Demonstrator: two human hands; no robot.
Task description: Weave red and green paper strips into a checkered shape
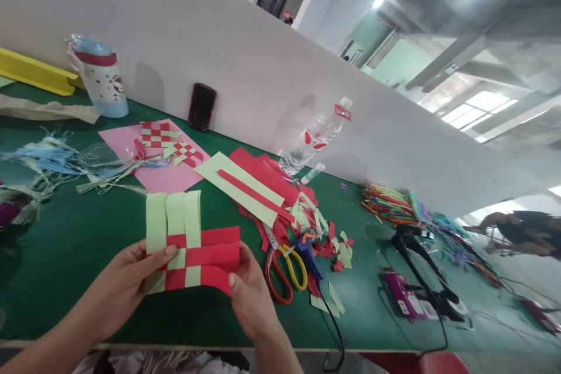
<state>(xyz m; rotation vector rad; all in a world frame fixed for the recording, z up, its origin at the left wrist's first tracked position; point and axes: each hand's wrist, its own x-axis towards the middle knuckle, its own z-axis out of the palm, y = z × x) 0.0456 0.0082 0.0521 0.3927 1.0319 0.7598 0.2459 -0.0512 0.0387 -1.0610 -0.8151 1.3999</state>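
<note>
Between my hands, above the table's front part, is a partly woven piece of red and pale green paper strips (pixel 193 258). Its green strips stand upward and its red strips run to the right. My left hand (pixel 135 266) pinches the left side, thumb lying on the checkered part. At the right, my right hand (pixel 252 286) grips the ends of the red strips, its thumb on the lowest one, which bows. Close to my right hand lie scissors (pixel 280 263) with red and yellow handles. A pale green sheet (pixel 243 187) with a red strip on it lies behind.
A blue glue gun (pixel 309 257) with a cord lies among paper scraps (pixel 337 245). Farther back are a water bottle (pixel 311 143), glue stick (pixel 312 173), phone (pixel 202 106) and cup (pixel 103 79) by the wall. Small woven pieces rest on pink paper (pixel 175 178).
</note>
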